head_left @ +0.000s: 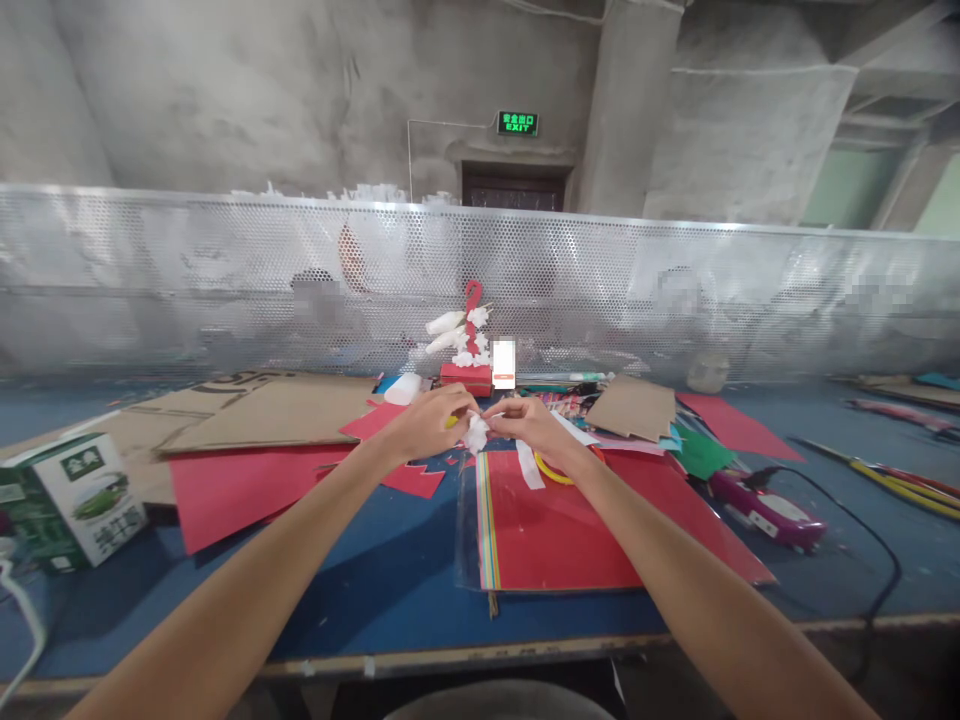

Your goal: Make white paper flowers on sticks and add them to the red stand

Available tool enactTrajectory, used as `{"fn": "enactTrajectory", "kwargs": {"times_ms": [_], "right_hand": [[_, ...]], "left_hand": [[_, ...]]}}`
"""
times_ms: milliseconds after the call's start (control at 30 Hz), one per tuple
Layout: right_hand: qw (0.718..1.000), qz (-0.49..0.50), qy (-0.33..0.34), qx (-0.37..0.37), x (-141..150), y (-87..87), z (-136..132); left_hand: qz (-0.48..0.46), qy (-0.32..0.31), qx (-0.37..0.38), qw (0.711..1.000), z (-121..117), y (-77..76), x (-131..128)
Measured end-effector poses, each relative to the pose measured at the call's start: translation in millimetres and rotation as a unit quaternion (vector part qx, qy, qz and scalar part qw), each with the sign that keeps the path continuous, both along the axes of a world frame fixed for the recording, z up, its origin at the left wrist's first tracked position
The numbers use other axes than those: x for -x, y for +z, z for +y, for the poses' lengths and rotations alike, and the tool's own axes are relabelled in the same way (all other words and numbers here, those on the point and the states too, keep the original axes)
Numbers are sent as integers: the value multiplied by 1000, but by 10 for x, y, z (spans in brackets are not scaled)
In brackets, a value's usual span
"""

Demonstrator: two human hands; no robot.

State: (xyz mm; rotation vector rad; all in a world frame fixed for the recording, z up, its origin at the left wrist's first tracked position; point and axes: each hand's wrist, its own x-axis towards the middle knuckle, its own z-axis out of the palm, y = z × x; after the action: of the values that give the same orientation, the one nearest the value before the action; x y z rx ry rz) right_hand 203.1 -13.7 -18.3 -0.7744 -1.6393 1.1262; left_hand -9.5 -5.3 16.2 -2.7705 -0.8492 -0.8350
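A small crumpled white paper flower point(477, 434) is held up between my two hands above the table's middle. My left hand point(431, 418) is closed, its fingertips pinching the flower from the left; something yellow shows under the fingers, too small to name. From the right, my right hand point(531, 424) pinches the flower's edge with thumb and forefinger. Just beyond the hands stands a red paper piece with a hooked top point(473, 292) on a red box base point(466, 376), with white paper flowers point(463, 357) and white bud shapes point(445, 323) on it.
A packet of red paper point(585, 540) lies front right, with a yellow ring point(551, 472) behind it. Cardboard point(277, 410) and a green-white carton point(82, 500) are left. A purple device point(769, 512) with a black cord sits right. Perforated metal point(585, 270) closes the back.
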Motion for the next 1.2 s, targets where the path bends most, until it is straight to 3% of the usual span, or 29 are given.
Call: {"fn": "enactTrajectory", "kwargs": {"times_ms": [133,267,500,667,900,967,1033,1133,1200], "right_hand": [[997,69,22,36,4,29,0],[983,161,50,74,-14,24,49],[961,222,129,106,-85,-53,132],[962,214,149,81,-136,-101,173],[960,247,101,89,-119,-48,158],[960,252,83,85,-109,-24,143],[963,250,65,81,-102,-12,135],[967,240,43,79,-92,-16,138],[970,226,30,85,-83,-25,144]], "left_hand": [[-94,-50,98,989,-131,87,12],[-127,-75,180,973,-172,30,-61],[-194,-29,68,978,-138,-138,-256],[-238,-84,79,964,-178,-98,-241],[-246,-160,115,949,-185,5,-123],[-237,-146,115,954,-124,52,-33],[-206,-91,108,968,-18,69,75],[-77,23,97,992,178,0,234],[19,72,113,991,290,-94,315]]}}
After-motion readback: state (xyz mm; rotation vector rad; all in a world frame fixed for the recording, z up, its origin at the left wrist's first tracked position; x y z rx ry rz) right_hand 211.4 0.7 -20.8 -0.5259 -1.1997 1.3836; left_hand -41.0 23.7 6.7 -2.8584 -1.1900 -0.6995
